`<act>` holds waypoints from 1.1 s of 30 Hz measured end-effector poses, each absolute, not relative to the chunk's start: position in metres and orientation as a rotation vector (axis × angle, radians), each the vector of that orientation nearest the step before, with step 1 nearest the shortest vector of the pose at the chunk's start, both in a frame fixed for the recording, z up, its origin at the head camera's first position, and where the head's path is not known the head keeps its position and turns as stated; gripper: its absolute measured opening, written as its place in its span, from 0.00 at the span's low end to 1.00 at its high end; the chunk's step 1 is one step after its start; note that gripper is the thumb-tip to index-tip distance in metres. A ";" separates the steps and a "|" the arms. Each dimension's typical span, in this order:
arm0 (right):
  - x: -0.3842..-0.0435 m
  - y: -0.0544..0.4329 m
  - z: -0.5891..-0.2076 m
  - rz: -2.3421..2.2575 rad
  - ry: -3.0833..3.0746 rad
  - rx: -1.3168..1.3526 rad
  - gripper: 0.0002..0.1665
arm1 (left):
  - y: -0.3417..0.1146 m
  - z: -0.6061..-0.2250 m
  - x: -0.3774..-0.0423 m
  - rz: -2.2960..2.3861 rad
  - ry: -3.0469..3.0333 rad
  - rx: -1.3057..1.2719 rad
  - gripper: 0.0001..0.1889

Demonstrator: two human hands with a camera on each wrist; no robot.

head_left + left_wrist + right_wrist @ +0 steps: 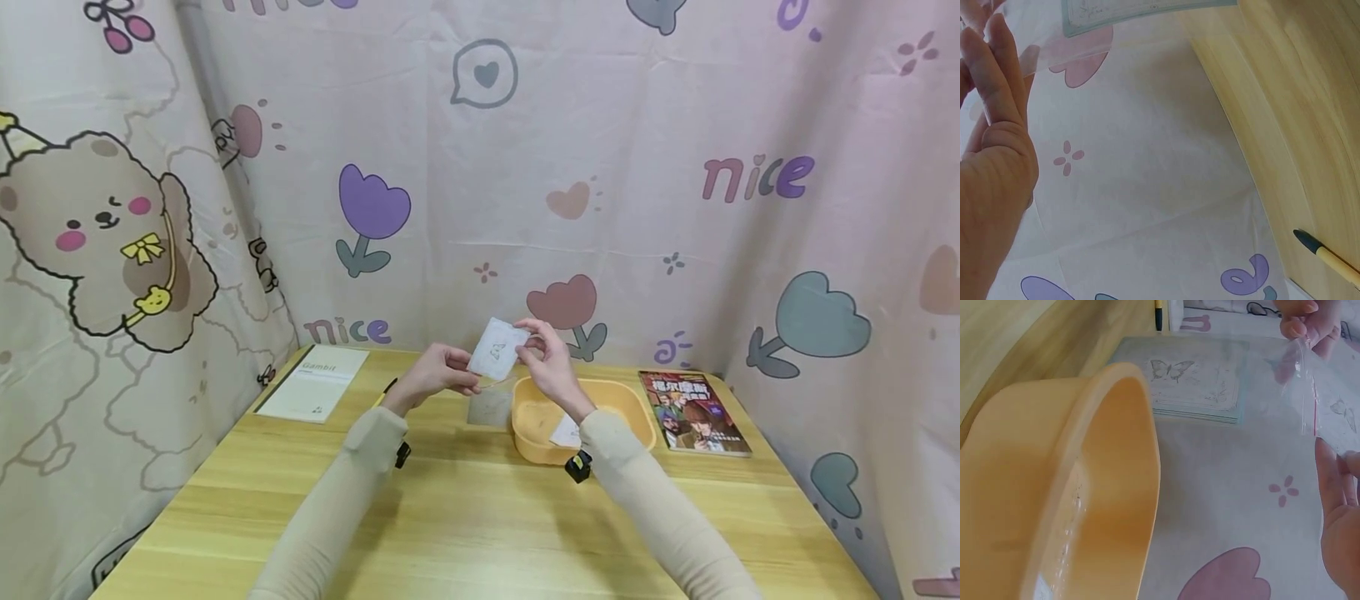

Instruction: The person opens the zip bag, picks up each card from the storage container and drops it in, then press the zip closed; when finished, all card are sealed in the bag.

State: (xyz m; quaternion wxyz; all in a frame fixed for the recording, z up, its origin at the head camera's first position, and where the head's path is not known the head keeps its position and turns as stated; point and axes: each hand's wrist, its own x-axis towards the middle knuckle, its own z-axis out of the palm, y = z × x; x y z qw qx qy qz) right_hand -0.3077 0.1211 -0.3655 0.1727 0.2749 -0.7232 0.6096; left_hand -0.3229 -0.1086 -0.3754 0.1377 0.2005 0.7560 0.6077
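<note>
Between both hands, above the table, a small clear zip bag with a pale butterfly-printed card (497, 348) is held tilted. My left hand (441, 372) pinches its lower left edge, and my right hand (551, 360) grips the upper right side with thumb and fingers. In the right wrist view the bag's zip strip (1311, 394) has a red line, with the right hand's fingers below it. A teal-edged packet of butterfly cards (1194, 378) lies under the hands, left of a yellow plastic basin (534, 452). Part of the left hand's fingers is hidden behind the bag.
Inside the basin is another pale packet (566, 432), partly covered by the right arm. A white notebook (311, 387) lies at the back left, with a yellow pen (1334, 261) near the left wrist. At the right lies a colourful comic book (697, 421). A patterned curtain (450, 208) hangs behind the table.
</note>
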 end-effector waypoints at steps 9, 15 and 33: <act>-0.299 0.123 -0.357 1.704 -2.097 0.787 0.22 | -0.109 -0.378 -0.323 1.759 2.186 0.557 0.18; -0.296 0.125 -0.354 1.637 -2.122 0.814 0.22 | -0.108 -0.377 -0.324 1.757 2.191 0.558 0.19; -0.319 0.127 -0.388 1.354 -2.305 0.810 0.13 | -0.107 -0.375 -0.324 1.776 2.191 0.589 0.18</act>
